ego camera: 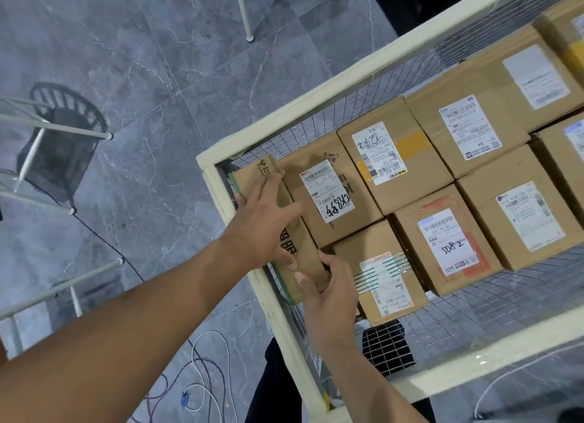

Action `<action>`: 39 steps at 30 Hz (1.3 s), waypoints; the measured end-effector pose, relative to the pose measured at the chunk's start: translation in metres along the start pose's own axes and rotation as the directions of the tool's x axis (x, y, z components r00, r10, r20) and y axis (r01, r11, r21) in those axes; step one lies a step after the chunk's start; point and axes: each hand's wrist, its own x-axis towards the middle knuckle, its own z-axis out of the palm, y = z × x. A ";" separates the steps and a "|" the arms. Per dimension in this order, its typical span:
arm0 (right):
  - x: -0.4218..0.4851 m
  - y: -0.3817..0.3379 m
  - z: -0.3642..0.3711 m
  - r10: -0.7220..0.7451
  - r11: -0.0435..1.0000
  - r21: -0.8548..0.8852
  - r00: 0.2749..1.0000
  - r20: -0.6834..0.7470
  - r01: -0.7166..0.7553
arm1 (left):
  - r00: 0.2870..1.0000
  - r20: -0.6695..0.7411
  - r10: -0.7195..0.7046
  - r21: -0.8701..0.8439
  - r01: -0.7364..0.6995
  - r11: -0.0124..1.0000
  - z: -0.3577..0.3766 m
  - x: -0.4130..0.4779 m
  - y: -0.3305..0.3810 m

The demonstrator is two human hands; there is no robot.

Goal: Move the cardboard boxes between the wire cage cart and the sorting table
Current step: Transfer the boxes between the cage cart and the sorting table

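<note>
A wire cage cart [268, 132] with a cream frame holds several labelled cardboard boxes. A narrow cardboard box [252, 176] with a green edge stands on its side against the cart's left wall. My left hand [262, 223] lies over its top face with fingers spread and the thumb on its outer side. My right hand [328, 293] grips the box's near end, thumb on top. Beside it lies a box with a handwritten label [328, 192], and another labelled box [382, 283] is just right of my right hand.
White table legs [47, 128] and a black mesh waste bin [60, 144] stand on the grey floor at left. Loose cables [205, 369] lie on the floor near my feet. More boxes [474, 132] fill the cart's middle and right. Bare wire floor [388, 350] shows at the near corner.
</note>
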 end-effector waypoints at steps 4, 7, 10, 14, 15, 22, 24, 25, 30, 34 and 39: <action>0.018 -0.004 -0.009 0.075 0.994 0.075 0.997 0.026 -0.076 | 0.994 -0.027 -0.103 -0.008 0.103 0.995 -0.015 0.016 0.007; 0.028 -0.002 -0.012 0.137 0.978 0.147 0.988 0.070 -0.146 | 0.970 -0.097 -0.224 0.009 0.226 0.974 -0.028 0.035 0.009; 0.029 0.000 -0.013 0.383 0.812 0.381 0.896 0.225 -0.443 | 0.938 -0.128 -0.322 0.090 0.334 0.938 -0.035 0.044 0.012; 0.030 0.011 -0.012 0.490 0.412 0.565 0.697 0.524 -0.715 | 0.917 -0.146 -0.372 0.101 0.388 0.916 -0.032 0.047 0.017; 0.030 0.013 -0.010 0.468 0.391 0.579 0.696 0.544 -0.715 | 0.915 -0.145 -0.376 0.110 0.393 0.913 -0.029 0.047 0.017; 0.013 0.010 0.005 0.475 0.499 0.596 0.774 0.419 -0.629 | 0.898 -0.192 -0.396 0.109 0.421 0.900 -0.018 0.041 0.019; 0.010 0.013 0.002 0.468 0.516 0.603 0.790 0.396 -0.608 | 0.895 -0.210 -0.394 0.044 0.411 0.911 -0.020 0.037 0.020; 0.009 0.014 0.001 0.468 0.522 0.603 0.794 0.388 -0.603 | 0.896 -0.224 -0.384 0.013 0.397 0.918 -0.021 0.035 0.022; 0.008 0.021 -0.006 0.479 0.514 0.628 0.803 0.356 -0.585 | 0.898 -0.253 -0.360 -0.043 0.362 0.931 -0.025 0.027 0.031; 0.006 0.024 -0.009 0.501 0.549 0.605 0.807 0.315 -0.577 | 0.899 -0.211 -0.384 -0.124 0.365 0.923 -0.014 0.023 0.029; 0.013 0.024 -0.007 0.495 0.540 0.618 0.809 0.315 -0.571 | 0.916 -0.228 -0.330 -0.196 0.289 0.937 -0.003 0.027 0.024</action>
